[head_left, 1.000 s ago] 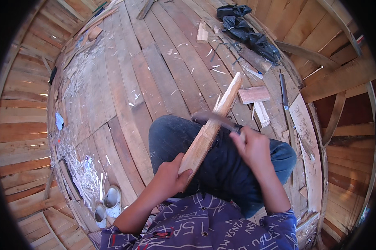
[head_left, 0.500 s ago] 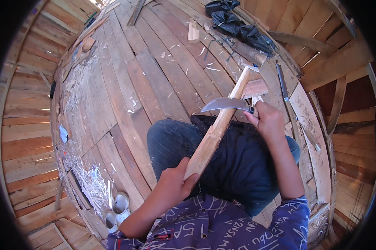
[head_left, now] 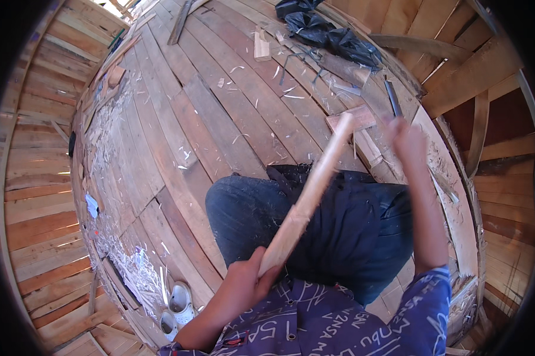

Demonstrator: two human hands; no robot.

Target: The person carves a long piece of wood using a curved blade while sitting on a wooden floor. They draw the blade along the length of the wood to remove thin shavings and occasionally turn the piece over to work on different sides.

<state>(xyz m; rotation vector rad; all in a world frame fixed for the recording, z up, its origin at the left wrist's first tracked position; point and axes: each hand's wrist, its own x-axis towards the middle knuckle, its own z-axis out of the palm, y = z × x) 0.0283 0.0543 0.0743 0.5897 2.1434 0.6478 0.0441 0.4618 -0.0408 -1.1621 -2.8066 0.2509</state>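
1. My left hand (head_left: 247, 282) pinches the lower end of the wood piece (head_left: 306, 199) between thumb and fingers.
2. The wood piece slants up and right over my dark trousers (head_left: 362, 237); its tip overlaps a pinkish block (head_left: 365, 114) in view.
3. My right hand (head_left: 408, 142), blurred, is apart from it; I cannot tell its fingers' state.

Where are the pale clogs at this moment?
In the head view, the pale clogs are at the lower left, close to the left forearm, below the heap of shavings.
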